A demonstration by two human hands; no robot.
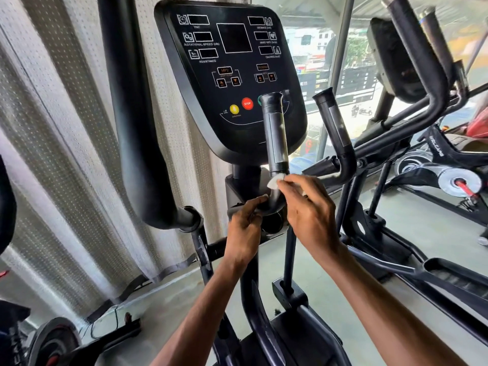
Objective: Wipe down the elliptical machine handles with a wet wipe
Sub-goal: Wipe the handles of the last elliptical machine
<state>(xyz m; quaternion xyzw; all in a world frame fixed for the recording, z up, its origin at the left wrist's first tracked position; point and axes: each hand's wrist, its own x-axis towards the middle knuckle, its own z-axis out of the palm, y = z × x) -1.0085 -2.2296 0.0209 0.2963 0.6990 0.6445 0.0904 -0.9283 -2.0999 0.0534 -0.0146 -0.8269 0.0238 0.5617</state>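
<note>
Hands close together below console, right hand pinching white wet wipe against inner handle just under its grip, left hand curled round the handle's lower bend.

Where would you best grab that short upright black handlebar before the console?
Probably round its straight middle, from the near side: the short upright black handlebar is a plain round tube there, and the right hand holds a white wipe at its lower bend.
</note>
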